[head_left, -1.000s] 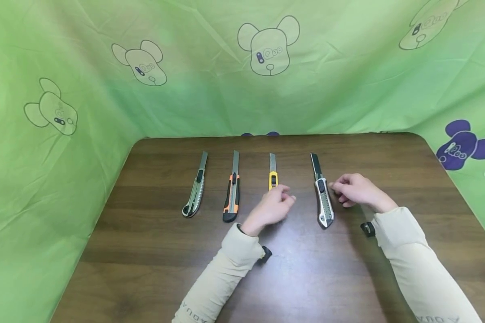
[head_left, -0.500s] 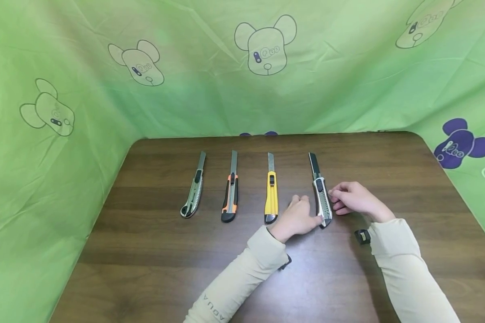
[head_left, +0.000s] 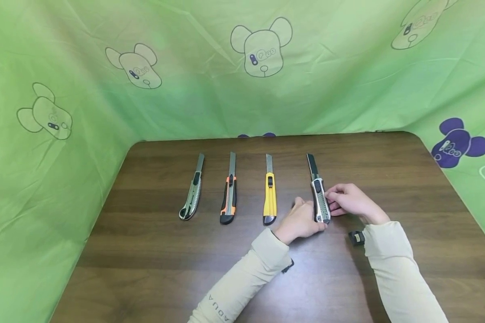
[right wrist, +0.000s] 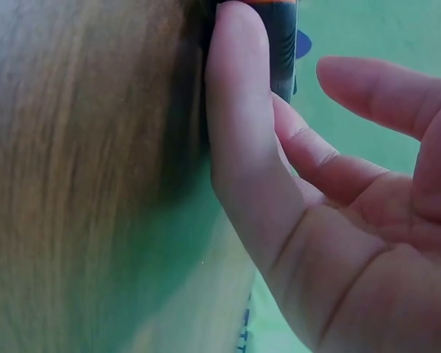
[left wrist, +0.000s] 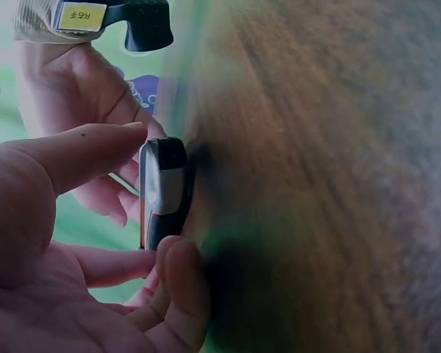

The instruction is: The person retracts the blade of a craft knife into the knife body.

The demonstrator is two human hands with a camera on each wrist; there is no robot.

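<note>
The silver-and-black utility knife (head_left: 320,199), its dark blade extended toward the far edge, is the rightmost in a row. My left hand (head_left: 301,220) pinches its lower end; in the left wrist view the thumb and fingers stand on opposite sides of the knife (left wrist: 164,187). At its right side, my right hand (head_left: 351,201) touches the handle with the fingers. Seen from the right wrist, the thumb is apart from the knife (right wrist: 283,44). Whether the handle is raised off the table I cannot tell.
Left of the hands lie a yellow utility knife (head_left: 270,197), an orange-and-black one (head_left: 228,202) and a silver one (head_left: 191,197), blades extended away from me. They rest on a brown wooden table (head_left: 153,260). Green patterned cloth (head_left: 194,103) encloses its back and sides.
My left hand has moved right from over the yellow utility knife to the silver-and-black one and now grips its lower end. My right hand has come slightly closer to that knife.
</note>
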